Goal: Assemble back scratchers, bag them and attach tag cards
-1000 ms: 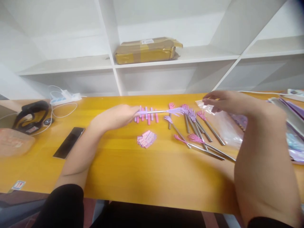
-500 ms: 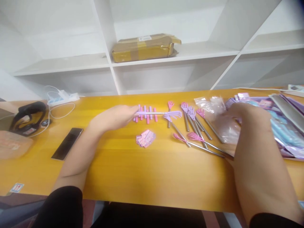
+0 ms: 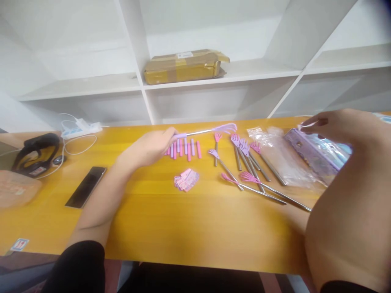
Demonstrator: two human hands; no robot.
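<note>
My left hand (image 3: 149, 147) is closed on the lilac grip of a purple back scratcher (image 3: 210, 130), holding it just above the yellow table (image 3: 189, 219) with its claw pointing right. Below the hand lie several loose pink and lilac grips (image 3: 185, 148). My right hand (image 3: 339, 124) pinches the top edge of a lilac packaging sleeve (image 3: 314, 152) and lifts it off a pile at the right. Between the hands lie several pink and purple scratchers (image 3: 250, 162) with steel shafts, and a clear plastic bag (image 3: 275, 152).
A small stack of pink labels (image 3: 187, 179) lies near the table's middle. At the left are a black phone (image 3: 86, 186), a black headset (image 3: 36, 152) and a white power strip (image 3: 80, 126). White shelves behind hold a brown parcel (image 3: 186, 65).
My left hand raised the scratcher a little, away from the loose grips. My right hand went right into the pile and has come up pinching a lilac sleeve.
</note>
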